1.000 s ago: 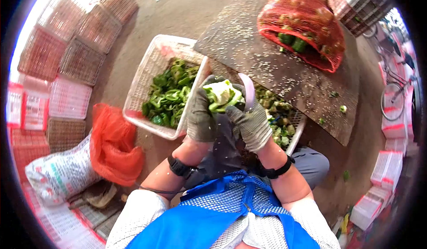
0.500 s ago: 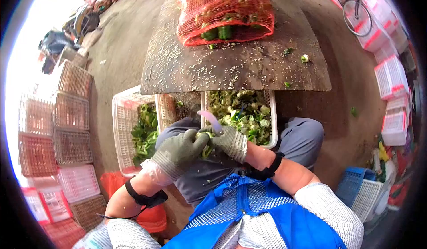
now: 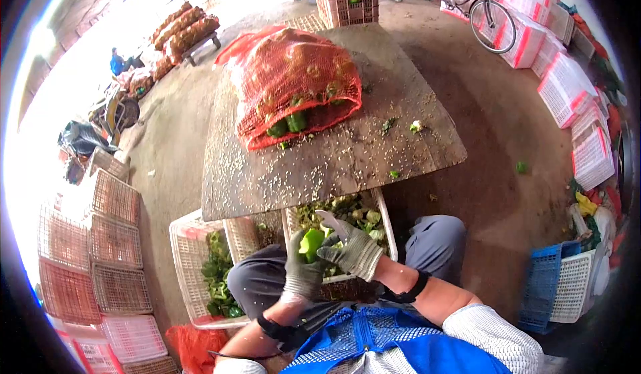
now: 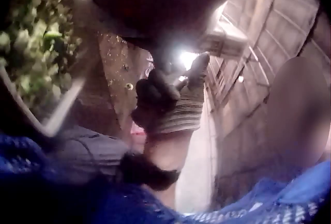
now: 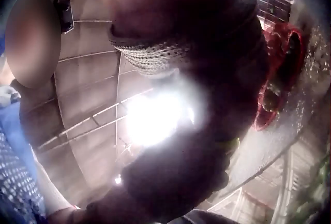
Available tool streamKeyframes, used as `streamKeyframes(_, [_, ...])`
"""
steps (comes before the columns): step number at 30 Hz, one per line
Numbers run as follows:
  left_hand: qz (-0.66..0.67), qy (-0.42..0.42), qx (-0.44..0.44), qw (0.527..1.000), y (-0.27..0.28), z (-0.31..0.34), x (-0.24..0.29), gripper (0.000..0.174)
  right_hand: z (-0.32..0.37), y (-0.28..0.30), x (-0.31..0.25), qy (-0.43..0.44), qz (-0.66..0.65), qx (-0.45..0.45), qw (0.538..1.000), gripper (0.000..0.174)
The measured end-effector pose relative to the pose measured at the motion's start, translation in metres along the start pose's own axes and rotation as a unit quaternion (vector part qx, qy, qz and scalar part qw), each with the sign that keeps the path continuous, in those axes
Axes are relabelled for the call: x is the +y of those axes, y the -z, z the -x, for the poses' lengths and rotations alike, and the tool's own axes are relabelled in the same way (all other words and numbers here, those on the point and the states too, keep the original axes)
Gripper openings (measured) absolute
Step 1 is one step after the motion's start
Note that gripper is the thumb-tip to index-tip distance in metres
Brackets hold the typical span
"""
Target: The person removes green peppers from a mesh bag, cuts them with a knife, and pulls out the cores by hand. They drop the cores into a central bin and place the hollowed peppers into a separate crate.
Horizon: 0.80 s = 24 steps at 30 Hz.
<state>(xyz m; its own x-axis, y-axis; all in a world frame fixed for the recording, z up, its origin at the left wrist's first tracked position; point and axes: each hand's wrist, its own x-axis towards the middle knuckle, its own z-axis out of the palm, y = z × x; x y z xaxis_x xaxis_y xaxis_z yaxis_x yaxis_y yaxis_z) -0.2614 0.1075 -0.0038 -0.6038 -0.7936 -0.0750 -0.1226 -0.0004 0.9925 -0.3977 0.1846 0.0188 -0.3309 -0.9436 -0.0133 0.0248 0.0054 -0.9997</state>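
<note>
In the head view, both hands wear grey-green knit gloves and meet over the lap. The left hand point(image 3: 300, 272) grips a bright green pepper point(image 3: 311, 245). From the other side the right hand point(image 3: 357, 252) holds a knife point(image 3: 330, 222), its pale curved blade pointing up and away, with the fingers close against the pepper. The left wrist view catches the right glove point(image 4: 173, 102) against glare. In the right wrist view the gloves are mostly dark, and the pepper is largely hidden.
A white crate point(image 3: 390, 234) of pale cores and trimmings stands between the knees. At its left, another crate point(image 3: 183, 260) holds green pepper pieces. Ahead, a seed-strewn board point(image 3: 334, 167) carries a red mesh bag point(image 3: 300, 80) of peppers. Stacked crates point(image 3: 120, 280) line the left side.
The head view has swung, bringing the board and bag lower. The pale core seen facing up earlier no longer shows; green pepper skin does. The hands have tilted, and the knife stays in the right hand.
</note>
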Motion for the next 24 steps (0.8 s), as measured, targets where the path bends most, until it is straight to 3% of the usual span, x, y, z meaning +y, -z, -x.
streamKeyframes(1, [0.102,0.02,-0.026,0.994,-0.004,0.0,-0.009,0.068,0.0,0.001,0.011,-0.032,-0.043,0.005,0.999,0.091])
streamKeyframes(2, [0.203,0.041,-0.052,0.977,-0.005,0.002,-0.024,0.068,-0.004,0.004,0.037,-0.003,0.063,0.023,0.998,0.091])
streamKeyframes(3, [0.255,0.08,-0.092,0.959,-0.007,0.004,-0.03,0.062,-0.002,0.008,0.037,-0.005,0.081,0.03,0.996,0.091])
streamKeyframes(4, [0.234,0.083,-0.106,0.963,-0.009,0.004,-0.038,0.056,-0.001,0.011,0.035,-0.008,0.099,0.036,0.994,0.091])
streamKeyframes(6, [0.175,0.155,-0.149,0.961,-0.008,0.011,-0.003,0.048,0.003,0.013,0.026,-0.036,0.096,0.033,0.994,0.091])
streamKeyframes(9, [0.129,0.125,-0.135,0.974,-0.01,0.001,-0.007,0.04,0.002,0.011,0.026,-0.021,0.108,0.039,0.993,0.079])
streamKeyframes(12, [0.263,0.202,-0.104,0.938,-0.001,-0.012,-0.013,0.034,0.006,0.009,0.004,0.047,0.103,0.043,0.993,0.075])
streamKeyframes(14, [0.329,0.177,-0.142,0.917,0.008,-0.018,-0.002,0.043,0.008,0.01,0.0,0.102,0.139,0.041,0.984,0.077])
streamKeyframes(15, [0.347,0.185,-0.149,0.907,0.01,-0.018,0.004,0.045,0.012,0.01,-0.008,0.046,0.097,0.03,0.994,0.077])
streamKeyframes(16, [0.365,0.192,-0.156,0.898,0.011,-0.016,0.009,0.046,0.011,0.01,-0.004,0.046,0.108,0.018,0.993,0.081])
streamKeyframes(18, [0.291,0.193,-0.19,0.917,0.008,-0.01,0.024,0.051,0.01,0.008,0.013,0.042,0.127,-0.008,0.991,0.091])
streamKeyframes(19, [0.278,0.183,-0.205,0.92,0.003,-0.005,0.031,0.053,0.01,0.004,0.017,0.067,0.087,-0.023,0.994,0.093])
streamKeyframes(21, [0.196,0.15,-0.25,0.936,0.004,-0.007,0.04,0.059,0.013,0.005,0.018,0.142,0.165,-0.014,0.976,0.091])
streamKeyframes(24, [0.163,0.192,-0.373,0.893,0.023,-0.016,0.058,0.052,0.026,0.006,-0.008,0.195,0.205,-0.011,0.959,0.075])
